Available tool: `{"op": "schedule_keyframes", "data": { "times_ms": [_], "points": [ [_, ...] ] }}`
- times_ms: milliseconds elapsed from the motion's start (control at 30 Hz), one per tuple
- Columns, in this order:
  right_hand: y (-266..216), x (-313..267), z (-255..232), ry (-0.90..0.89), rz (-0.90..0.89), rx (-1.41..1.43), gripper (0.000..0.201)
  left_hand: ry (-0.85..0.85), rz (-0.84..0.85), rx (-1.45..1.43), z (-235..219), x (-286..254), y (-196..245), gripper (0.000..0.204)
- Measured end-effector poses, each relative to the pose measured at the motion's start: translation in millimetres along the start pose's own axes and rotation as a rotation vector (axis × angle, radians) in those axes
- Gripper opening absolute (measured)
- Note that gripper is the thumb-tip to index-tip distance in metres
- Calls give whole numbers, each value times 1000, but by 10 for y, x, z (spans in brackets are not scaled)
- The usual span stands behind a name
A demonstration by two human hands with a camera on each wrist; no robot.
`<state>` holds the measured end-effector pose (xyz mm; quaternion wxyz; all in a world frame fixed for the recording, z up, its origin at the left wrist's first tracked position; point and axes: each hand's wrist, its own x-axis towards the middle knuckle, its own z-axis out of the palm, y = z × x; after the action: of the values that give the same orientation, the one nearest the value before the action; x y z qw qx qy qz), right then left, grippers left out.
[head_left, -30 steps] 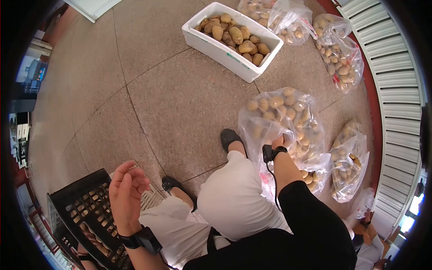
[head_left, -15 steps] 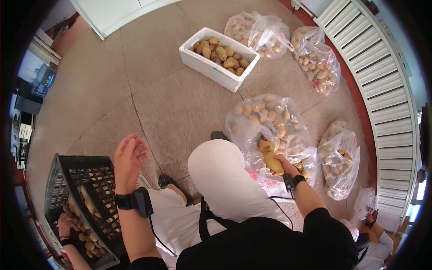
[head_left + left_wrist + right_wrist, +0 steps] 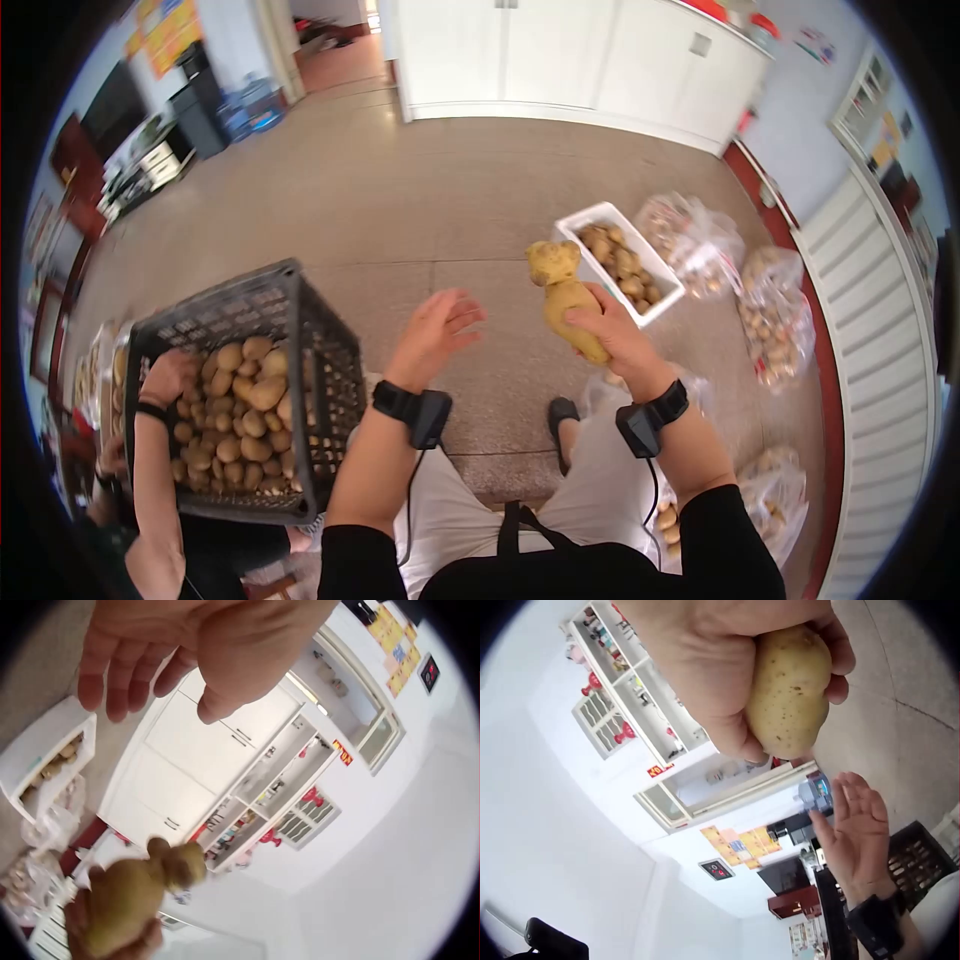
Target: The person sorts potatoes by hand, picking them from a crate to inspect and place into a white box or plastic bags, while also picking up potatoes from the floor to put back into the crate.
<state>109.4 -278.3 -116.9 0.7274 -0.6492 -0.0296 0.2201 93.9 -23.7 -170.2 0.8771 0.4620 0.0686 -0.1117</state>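
Note:
My right hand (image 3: 625, 338) grips a large knobbly potato (image 3: 568, 305) with a lobed head at its upper end. The thumb lies across the potato's body, and in the right wrist view its rounded yellow side (image 3: 789, 694) shows between thumb and fingers. To the left, my left hand (image 3: 435, 335) is raised with nothing in it, its fingers loosely extended and apart from the potato. Beside my left forearm, a black plastic crate (image 3: 332, 420) holds many loose potatoes (image 3: 235, 420). Another person's hand (image 3: 172, 375) reaches in among them.
A white foam box (image 3: 640, 318) of potatoes stands on the floor ahead to the right. Clear plastic bags of potatoes (image 3: 690, 245) lie behind it, and more bags (image 3: 778, 325) line the right wall. White cabinets (image 3: 550, 60) stand at the far side.
My right hand has lifted the knobbly potato out of the bag and up in front of me. My left hand has moved toward the middle. The head view has tilted up and turned left.

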Motion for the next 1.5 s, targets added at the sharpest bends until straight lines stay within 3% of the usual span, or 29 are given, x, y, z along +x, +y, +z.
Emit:
{"op": "schedule_keyframes", "data": {
  "times_ms": [100, 167, 200, 267, 300, 333, 367, 500, 667, 700, 767, 800, 867, 900, 967, 1133, 1233, 1300, 1367, 1400, 1433, 1467, 1500],
  "points": [
    [184, 357, 308, -52, 32, -28, 54, 31, 69, -42, 19, -77, 142, 45],
    [327, 480, 380, -21, -57, -347, 57, 81, 35, -69, 48, -46, 149, 48],
    [397, 533, 420, -30, -41, -348, 57, 108, -9, -91, 47, -21, 129, 50],
    [530, 590, 530, 48, -347, -721, 58, 92, 0, -114, -37, 105, 1, 50],
    [520, 577, 611, 55, -324, -718, 58, 63, 14, -130, -44, 136, -34, 51],
    [483, 562, 686, 95, -409, -872, 58, 62, -18, -136, -61, 145, -70, 51],
    [453, 551, 735, 137, -489, -1033, 57, 156, -14, -135, -29, 129, -46, 49],
    [491, 591, 746, 139, -475, -1102, 60, 311, -23, -199, -109, 176, -170, 39],
    [518, 626, 733, 127, -751, -1108, 56, 305, 28, -306, -155, 163, -150, 29],
    [549, 654, 714, 123, -751, -1110, 56, 329, 48, -309, -159, 148, -124, 28],
    [600, 735, 678, 97, -654, -722, 50, 346, 70, -338, -144, 120, -64, 28],
    [567, 770, 642, 96, -656, -721, 50, 361, 88, -366, -138, 112, -43, 27],
    [488, 795, 551, -131, -16, -129, 48, 331, 133, -325, -137, 95, -28, 27],
    [489, 779, 548, -127, -18, -127, 48, 301, 175, -285, -120, 91, -28, 26],
    [498, 766, 570, -243, 173, 18, 50, 329, 201, -214, -79, 86, -35, 25],
    [440, 719, 526, -392, 244, 31, 49, 304, 239, -160, -60, 60, 0, 27],
    [463, 717, 499, -468, 220, 56, 49, 215, 256, -87, 0, 32, 55, 33],
    [502, 714, 499, -506, 189, 83, 47, 70, 306, -111, -23, 66, 33, 39],
    [561, 707, 544, -320, 48, 32, 51, 88, 318, -120, 31, 43, 26, 39],
    [536, 703, 572, -350, 42, 41, 51, 95, 315, -139, 62, 29, 25, 39],
    [495, 687, 591, -254, -2, -113, 55, 117, 332, -122, 55, 30, 13, 39],
    [475, 685, 612, -153, -49, -265, 59, 114, 277, -147, 31, 55, -8, 39],
    [500, 683, 642, -178, -55, -254, 59, 111, 219, -174, 10, 79, -28, 40]
  ]
}}
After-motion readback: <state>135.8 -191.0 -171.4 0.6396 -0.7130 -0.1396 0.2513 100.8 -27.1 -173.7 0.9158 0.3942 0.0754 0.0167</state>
